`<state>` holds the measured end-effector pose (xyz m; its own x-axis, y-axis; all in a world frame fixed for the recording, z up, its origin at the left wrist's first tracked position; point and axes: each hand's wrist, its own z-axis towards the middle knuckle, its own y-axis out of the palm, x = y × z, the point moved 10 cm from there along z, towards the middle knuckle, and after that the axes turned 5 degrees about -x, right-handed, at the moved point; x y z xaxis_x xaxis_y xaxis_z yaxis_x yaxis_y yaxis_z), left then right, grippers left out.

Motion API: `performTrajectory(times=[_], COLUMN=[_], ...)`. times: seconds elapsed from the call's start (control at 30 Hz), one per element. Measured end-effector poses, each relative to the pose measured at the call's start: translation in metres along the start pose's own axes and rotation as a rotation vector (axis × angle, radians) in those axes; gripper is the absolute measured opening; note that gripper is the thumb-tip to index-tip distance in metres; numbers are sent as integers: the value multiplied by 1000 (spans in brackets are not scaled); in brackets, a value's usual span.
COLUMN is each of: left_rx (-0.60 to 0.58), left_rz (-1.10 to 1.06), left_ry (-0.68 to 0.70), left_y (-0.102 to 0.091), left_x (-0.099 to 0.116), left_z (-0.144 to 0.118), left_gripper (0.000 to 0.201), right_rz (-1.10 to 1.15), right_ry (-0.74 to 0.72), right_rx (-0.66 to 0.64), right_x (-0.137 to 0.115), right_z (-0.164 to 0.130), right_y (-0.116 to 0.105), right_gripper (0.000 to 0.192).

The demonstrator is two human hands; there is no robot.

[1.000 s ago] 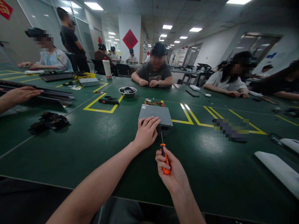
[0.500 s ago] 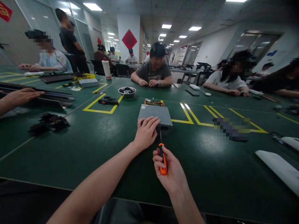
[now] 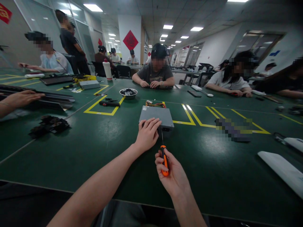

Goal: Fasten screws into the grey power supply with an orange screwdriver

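A grey metal computer power supply lies on the green table in front of me, its coloured cables bunched at the far side. Over its near left edge bend the fingers of my left hand, holding the box; the thumb is mostly hidden. My right hand is closed around the orange and black handle of a screwdriver. The thin shaft points away from me to the near face of the power supply, beside my left fingertips. The tip is too small to make out.
Left of the power supply are a metal bowl of small parts, a black tool and a pile of black parts. A co-worker's hand rests on long metal strips. A white object lies at right.
The screwdriver handle has turned slightly in my right hand. My left hand and the power supply keep their places; the whole view has shifted a little.
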<state>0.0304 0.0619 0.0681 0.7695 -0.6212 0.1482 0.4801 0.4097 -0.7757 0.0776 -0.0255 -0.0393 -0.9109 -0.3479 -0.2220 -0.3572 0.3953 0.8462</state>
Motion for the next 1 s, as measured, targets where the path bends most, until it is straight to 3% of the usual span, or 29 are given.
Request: performTrajectory(times=[0.1,0.33,0.43,0.57,0.73,1.0], left_rx=[-4,-13,-12,-19,-21,-24], left_rz=[6,18,35,24,6,15], left_ry=[2,6,24,35,18,21], left_y=[-1,0,1,2,3,2], left_x=[0,1,2,3,2,3], left_z=[0,1,1,1,1,1], left_gripper=[40,41,41,40,40,41], right_rz=[17,16,-31,-145,-413,-1201], right_ry=[-24,138,124,-85,-438,-904], right_rx=[31,-15,-44,-32,28,57], right_x=[-4,11,12,-8,-40,-60], right_z=[-3,-4,-2,-5,-21,-56], right_y=[-4,-3,1,-1,-7,19], right_gripper=[8,20,21,7,36,29])
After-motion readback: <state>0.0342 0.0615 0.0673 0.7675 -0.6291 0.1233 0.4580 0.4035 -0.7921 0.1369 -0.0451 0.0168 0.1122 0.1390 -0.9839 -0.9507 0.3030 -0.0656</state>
